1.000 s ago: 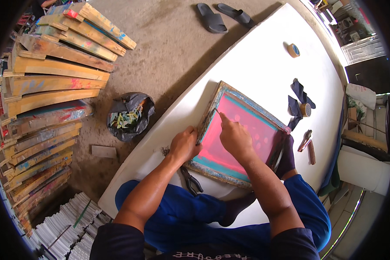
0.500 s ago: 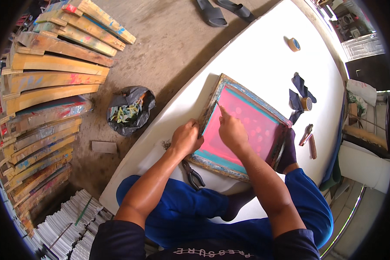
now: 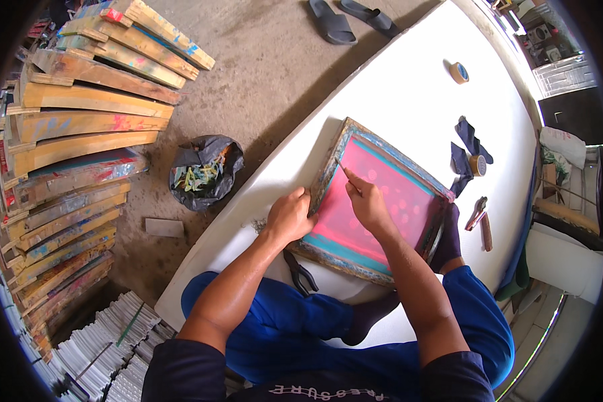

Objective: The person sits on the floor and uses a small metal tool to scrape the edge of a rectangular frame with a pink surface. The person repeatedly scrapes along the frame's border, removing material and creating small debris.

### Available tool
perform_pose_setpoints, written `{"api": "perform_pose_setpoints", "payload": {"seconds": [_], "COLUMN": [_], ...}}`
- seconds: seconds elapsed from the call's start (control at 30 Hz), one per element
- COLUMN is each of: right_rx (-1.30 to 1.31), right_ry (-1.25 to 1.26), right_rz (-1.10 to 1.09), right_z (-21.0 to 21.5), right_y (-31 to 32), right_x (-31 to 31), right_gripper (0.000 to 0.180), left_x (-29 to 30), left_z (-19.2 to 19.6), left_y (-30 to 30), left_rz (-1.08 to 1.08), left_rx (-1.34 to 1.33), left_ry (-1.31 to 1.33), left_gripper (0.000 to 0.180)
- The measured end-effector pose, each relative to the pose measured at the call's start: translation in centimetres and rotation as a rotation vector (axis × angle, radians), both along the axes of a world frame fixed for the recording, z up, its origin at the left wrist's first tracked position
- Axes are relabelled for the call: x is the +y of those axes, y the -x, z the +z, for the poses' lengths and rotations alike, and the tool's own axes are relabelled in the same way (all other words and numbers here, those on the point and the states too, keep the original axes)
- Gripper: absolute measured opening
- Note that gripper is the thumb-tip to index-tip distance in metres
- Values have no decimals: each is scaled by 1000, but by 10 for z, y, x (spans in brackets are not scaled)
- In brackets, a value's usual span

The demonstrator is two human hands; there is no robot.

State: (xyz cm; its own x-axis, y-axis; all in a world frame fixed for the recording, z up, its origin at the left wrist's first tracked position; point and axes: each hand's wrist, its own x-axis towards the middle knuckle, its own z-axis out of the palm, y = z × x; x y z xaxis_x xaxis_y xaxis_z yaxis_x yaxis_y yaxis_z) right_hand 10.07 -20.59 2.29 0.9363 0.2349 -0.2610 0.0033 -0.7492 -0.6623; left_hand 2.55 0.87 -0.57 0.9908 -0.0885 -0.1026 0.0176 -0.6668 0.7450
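A framed printing screen (image 3: 398, 159) lies tilted on the white table between my legs. Its worn wooden frame is paint-stained, and the mesh (image 3: 398, 228) is pink with turquoise borders and paler round spots. My left hand (image 3: 290, 216) is closed round the left side of the frame, thumb toward the mesh. Over the mesh, near the frame's upper left, my right hand (image 3: 368, 201) pinches a thin dark pointed tool (image 3: 341, 165). Its tip is at the turquoise border by the frame's inner edge. Black-handled pliers (image 3: 300, 273) lie by the frame's lower left corner.
On the white table (image 3: 409, 80) are tape rolls (image 3: 458, 72), dark cloth strips (image 3: 473, 139) and a brown-handled tool (image 3: 486, 231). My socked foot (image 3: 447, 234) touches the frame's right side. Stacked wooden frames (image 3: 94, 124), a scrap-filled black bag (image 3: 206, 172) and sandals (image 3: 331, 23) are on the floor.
My right hand's index finger has drawn back from pointing along the tool into a bent pinch, showing more of it. My left hand stays on the frame. The view has shifted slightly.
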Motion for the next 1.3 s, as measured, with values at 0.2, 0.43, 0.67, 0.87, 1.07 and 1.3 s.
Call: {"api": "perform_pose_setpoints", "payload": {"seconds": [0.2,0.43,0.67,0.87,1.07,1.3], "right_rx": [472,-78,-116,-21,37,20], "right_ry": [-30,175,203,412,278,337], "right_rz": [-187,96,105,211,256,257], "right_z": [44,28,28,54,34,49], "right_y": [-16,-1,-3,-10,-25,-24], "right_x": [14,-7,-2,12,-3,5], "right_gripper": [44,43,43,47,51,45], "left_x": [2,-2,-3,0,-1,2], "left_z": [-3,-6,-3,-5,-7,-8], "left_y": [7,6,4,6,3,5], "left_rz": [55,79,77,56,17,22], "left_rx": [19,-3,-10,-9,-94,-60], "left_ry": [20,25,22,27,45,51], "left_gripper": [34,32,32,32,34,36]}}
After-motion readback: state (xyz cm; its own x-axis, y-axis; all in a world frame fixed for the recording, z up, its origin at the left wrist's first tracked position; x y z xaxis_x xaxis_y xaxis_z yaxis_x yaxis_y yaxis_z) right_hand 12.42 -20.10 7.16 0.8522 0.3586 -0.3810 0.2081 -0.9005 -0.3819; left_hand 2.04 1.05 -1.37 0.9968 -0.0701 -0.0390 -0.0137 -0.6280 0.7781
